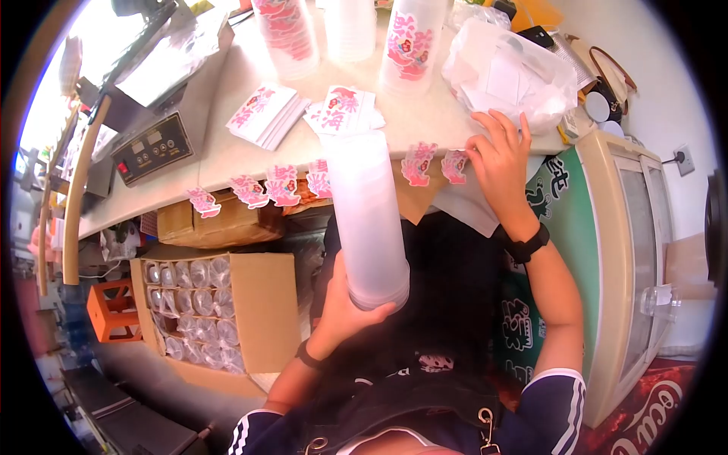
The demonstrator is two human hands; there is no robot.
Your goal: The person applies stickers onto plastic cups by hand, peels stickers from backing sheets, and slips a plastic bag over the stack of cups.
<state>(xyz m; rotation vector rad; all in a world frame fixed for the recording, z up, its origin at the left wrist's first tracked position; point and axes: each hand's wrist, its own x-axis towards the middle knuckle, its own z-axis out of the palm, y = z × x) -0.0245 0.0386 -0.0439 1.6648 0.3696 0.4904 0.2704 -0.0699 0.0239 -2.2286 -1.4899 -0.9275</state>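
Observation:
My left hand (355, 307) is wrapped round the base of a tall stack of translucent plastic cups (369, 212), which leans up toward the table edge. At the table's front edge my right hand (500, 155) has its fingers apart. Its thumb is close to a pink sticker (454, 167); whether they touch I cannot tell. Another pink sticker (418, 164) hangs just left of it. Further left along the edge hang several more, among them one sticker (281, 186). Behind the cups lie a sticker pile (343, 108) and a thicker sticker stack (264, 114).
On the table stand cup stacks with pink stickers (409, 49) (287, 38) and a plain stack (351, 30). A white plastic bag (508, 76) sits right, a control-panel machine (155, 146) left. Below is a carton of wrapped cups (262, 311); a glass-door cabinet (607, 280) stands right.

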